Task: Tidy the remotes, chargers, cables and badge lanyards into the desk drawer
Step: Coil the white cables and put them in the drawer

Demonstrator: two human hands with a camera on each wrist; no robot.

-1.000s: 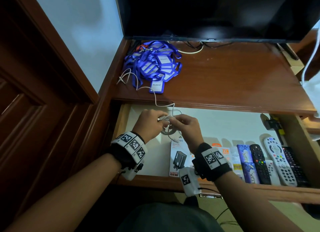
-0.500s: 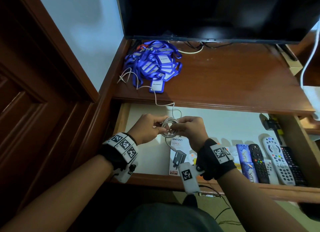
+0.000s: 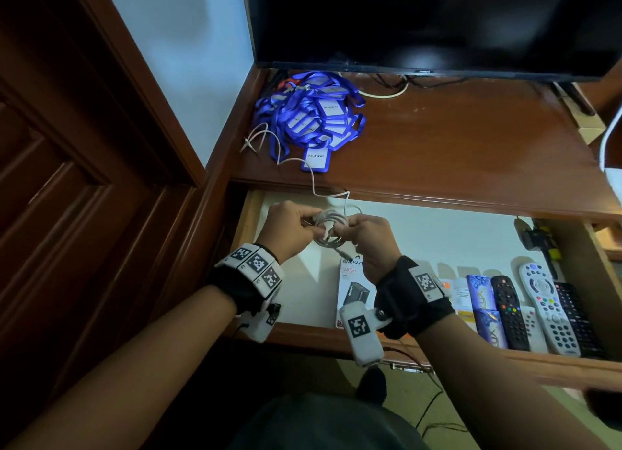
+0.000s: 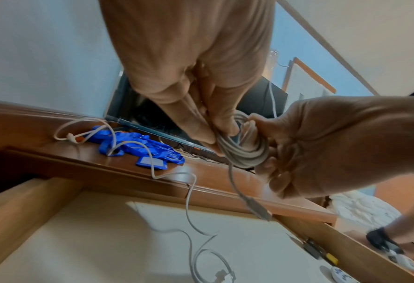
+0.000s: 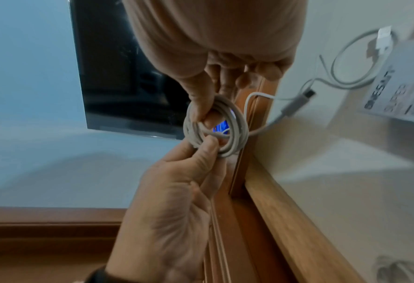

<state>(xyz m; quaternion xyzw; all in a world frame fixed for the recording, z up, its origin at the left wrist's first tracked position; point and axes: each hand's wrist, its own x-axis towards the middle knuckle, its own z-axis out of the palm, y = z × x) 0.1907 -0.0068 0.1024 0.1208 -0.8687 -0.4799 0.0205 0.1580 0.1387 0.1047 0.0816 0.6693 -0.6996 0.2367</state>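
Observation:
A white cable coil (image 3: 331,229) hangs over the open drawer (image 3: 454,234), held from both sides. My left hand (image 3: 303,222) pinches its left rim and my right hand (image 3: 356,227) grips its right rim. In the right wrist view the coil (image 5: 215,130) shows several loops, with thumb and fingers through it. Its plug end (image 4: 261,210) dangles below. The loose tail (image 3: 313,180) runs up over the desk edge to the blue badge lanyards (image 3: 313,116) heaped at the desk's back left. Remotes (image 3: 545,308) and a charger box (image 3: 353,288) lie in the drawer.
A dark screen (image 3: 437,22) stands at the back of the wooden desk top (image 3: 454,140). Another coiled white cable (image 5: 353,63) lies on the drawer liner by the charger box. A wooden door (image 3: 67,180) is on the left. Small blue boxes (image 3: 481,301) sit beside the remotes.
Both hands have stayed over the drawer, turning the cable into a tighter coil between them. The right wrist has rolled outward a little. The tail still trails onto the desk.

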